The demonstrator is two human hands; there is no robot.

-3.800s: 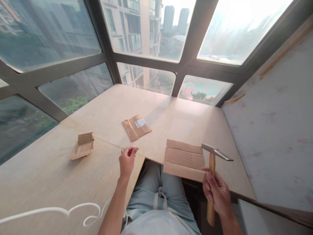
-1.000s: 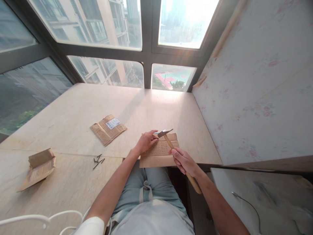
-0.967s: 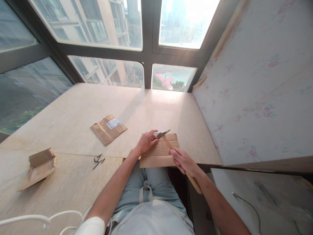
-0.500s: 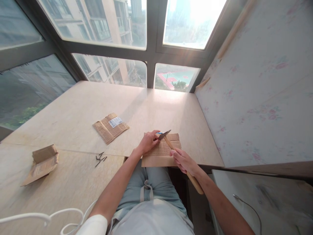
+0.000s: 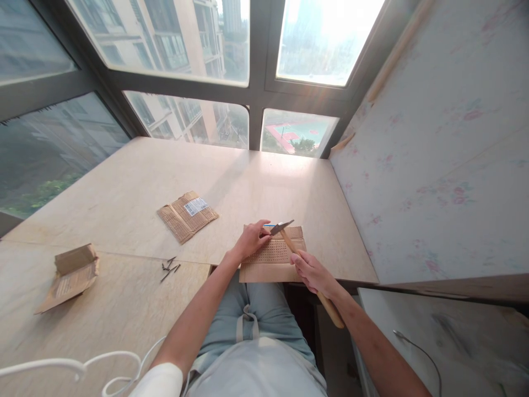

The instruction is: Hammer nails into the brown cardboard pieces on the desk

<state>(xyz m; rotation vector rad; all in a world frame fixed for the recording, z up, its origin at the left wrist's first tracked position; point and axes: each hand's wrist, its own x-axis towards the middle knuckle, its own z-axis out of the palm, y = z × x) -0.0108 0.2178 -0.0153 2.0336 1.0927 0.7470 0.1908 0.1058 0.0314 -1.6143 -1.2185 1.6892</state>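
My right hand (image 5: 311, 271) is closed around the wooden handle of a hammer (image 5: 288, 240). The hammer's dark metal head sits just right of my left fingertips, over a piece of cardboard (image 5: 268, 272). Rows of small holes cover the cardboard's middle, and its near edge sticks out past the table edge above my lap. My left hand (image 5: 251, 240) rests at the cardboard's left side, thumb and forefinger pinched together. What they hold is too small to make out. A thin blue object (image 5: 269, 225) shows behind the fingertips.
A holed cardboard piece with a white label (image 5: 188, 215) lies on the table (image 5: 165, 165). Farther left are several loose nails (image 5: 169, 269) and a folded cardboard piece (image 5: 74, 275). A white cable (image 5: 49, 364) loops at the lower left. Windows and a papered wall (image 5: 433, 138) border the table.
The hammer head has shifted slightly right, a little away from my left fingertips, along with my right hand. My left hand and the cardboard have stayed in place.
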